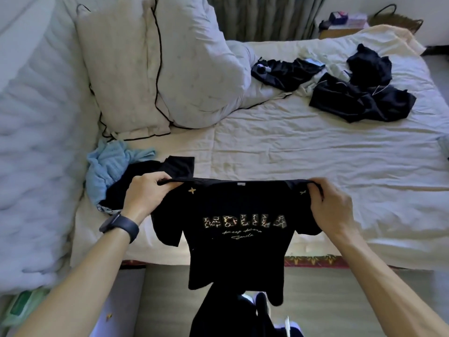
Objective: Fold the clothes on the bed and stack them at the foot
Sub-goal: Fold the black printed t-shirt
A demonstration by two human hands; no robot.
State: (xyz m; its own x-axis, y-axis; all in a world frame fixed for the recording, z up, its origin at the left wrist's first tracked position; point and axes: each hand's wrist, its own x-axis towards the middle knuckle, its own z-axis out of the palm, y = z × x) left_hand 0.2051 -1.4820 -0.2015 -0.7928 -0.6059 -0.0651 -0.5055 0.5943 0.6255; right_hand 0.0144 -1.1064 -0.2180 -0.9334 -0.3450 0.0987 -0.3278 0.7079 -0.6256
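Looks soft, light, floppy: black T-shirt (pixel 243 254), pinched at each shoulder by left hand (pixel 145 193) and right hand (pixel 332 205), hanging limp below.

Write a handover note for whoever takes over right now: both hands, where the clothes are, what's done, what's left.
Hands: left hand grips one shoulder of the black T-shirt, right hand grips the other. The shirt hangs spread over the near edge of the bed, print facing the camera.
Clothes: light blue garment and dark garment lie crumpled by the pillows. Large dark heap and smaller dark heap lie farther across, unfolded.
Done: no folded stack visible.
Left: fold the T-shirt, then everything else, and stack at the foot.
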